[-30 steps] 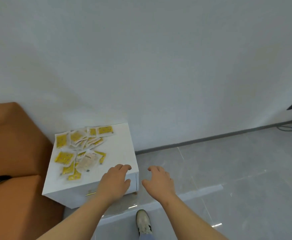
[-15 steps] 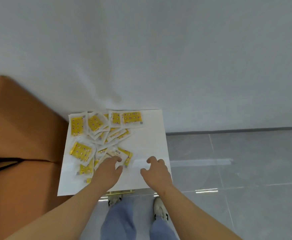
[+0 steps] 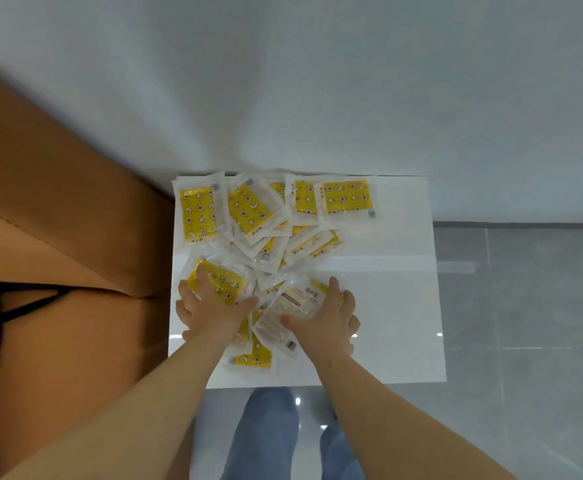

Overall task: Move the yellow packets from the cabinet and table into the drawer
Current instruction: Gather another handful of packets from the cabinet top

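Observation:
Several yellow packets (image 3: 248,213) with star and moon prints lie piled on the left and back part of the white cabinet top (image 3: 394,306). My left hand (image 3: 210,306) lies with spread fingers on a yellow packet (image 3: 229,284) near the left edge. My right hand (image 3: 324,317) rests flat on a pale, face-down packet (image 3: 291,306), thumb towards the left hand. Another yellow packet (image 3: 252,358) lies under my left wrist near the front edge. No drawer is in view.
A brown upholstered piece (image 3: 58,237) stands against the cabinet's left side, with a black strap (image 3: 23,303) on it. A white wall (image 3: 317,81) rises behind. Grey floor tiles (image 3: 525,306) stretch to the right. My legs in blue jeans (image 3: 265,434) are below the front edge.
Both hands have moved forward from near the cabinet's front edge onto the pile of packets. The view has come closer and now looks straight down on the top.

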